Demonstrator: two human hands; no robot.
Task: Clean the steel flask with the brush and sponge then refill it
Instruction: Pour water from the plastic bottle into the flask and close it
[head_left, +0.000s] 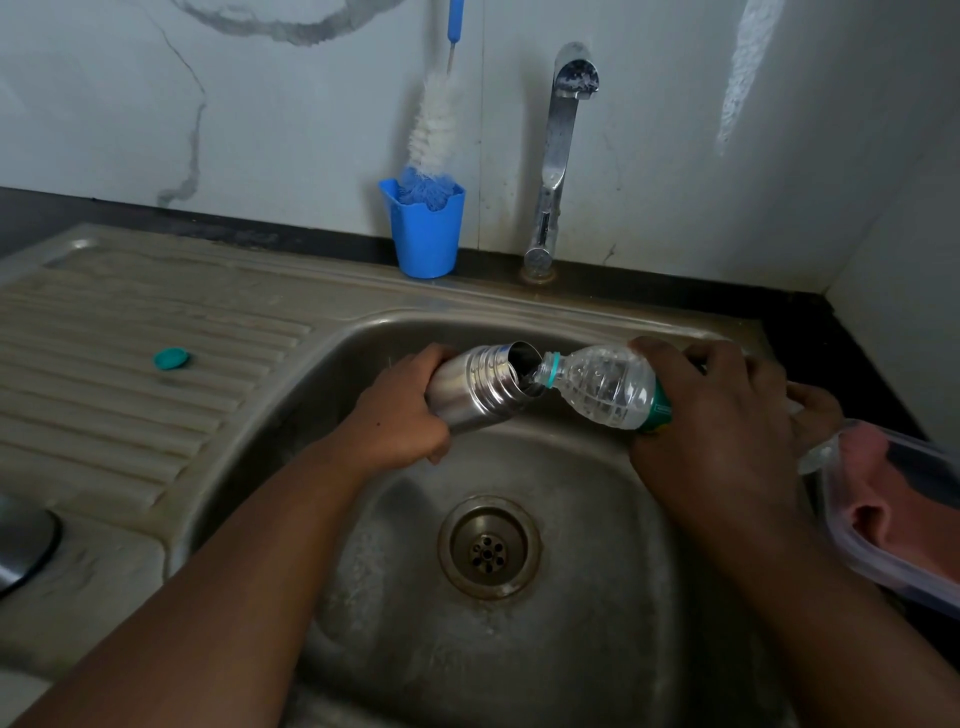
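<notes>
The left hand (402, 410) grips the steel flask (480, 387), tilted over the sink (363, 332) with its open mouth facing right. The right hand (722, 431) grips a clear plastic water bottle (602, 387), its neck touching the flask mouth. The bottle brush (431, 130) stands in a blue cup (426, 239) beside the tap (558, 156).

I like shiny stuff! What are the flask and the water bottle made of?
The flask looks like brushed steel: silver-grey, with bright glints on its ridged neck. The water bottle looks like thin clear plastic: see-through, crinkly, with a green label. The sink also seems steel, duller and stained.
</notes>
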